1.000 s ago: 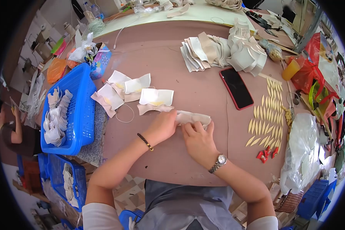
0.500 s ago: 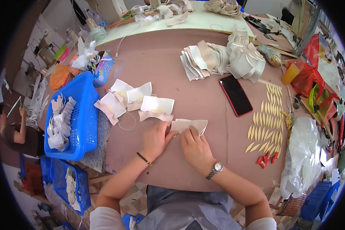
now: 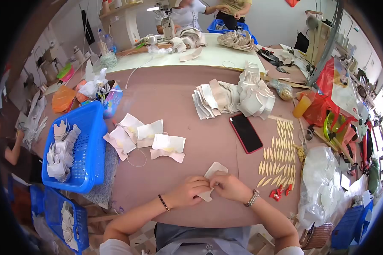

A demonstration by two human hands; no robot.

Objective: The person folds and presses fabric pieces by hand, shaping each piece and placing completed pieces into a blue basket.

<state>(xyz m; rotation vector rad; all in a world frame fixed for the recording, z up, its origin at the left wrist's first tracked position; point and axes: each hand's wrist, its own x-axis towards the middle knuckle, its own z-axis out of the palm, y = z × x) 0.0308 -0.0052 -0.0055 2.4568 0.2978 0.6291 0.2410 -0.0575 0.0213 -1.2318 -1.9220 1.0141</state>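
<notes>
Gripping with left hand [image 3: 193,189] and right hand [image 3: 230,187] a cloth piece [image 3: 217,168], at the table's [image 3: 157,185] near side; probably best to pinch lightly and line edges up evenly; farther left, find stacked pieces [image 3: 64,155] in the blue basket [image 3: 96,159], more pieces [image 3: 68,227] in the lower basket [image 3: 81,234]

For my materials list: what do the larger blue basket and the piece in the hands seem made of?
Larger blue basket: probably moulded plastic, somewhat glossy, given its highlights and perforated walls.
Piece: perhaps fabric or thin leather, pale and matte, sheet-like; which one, I cannot tell.
</notes>
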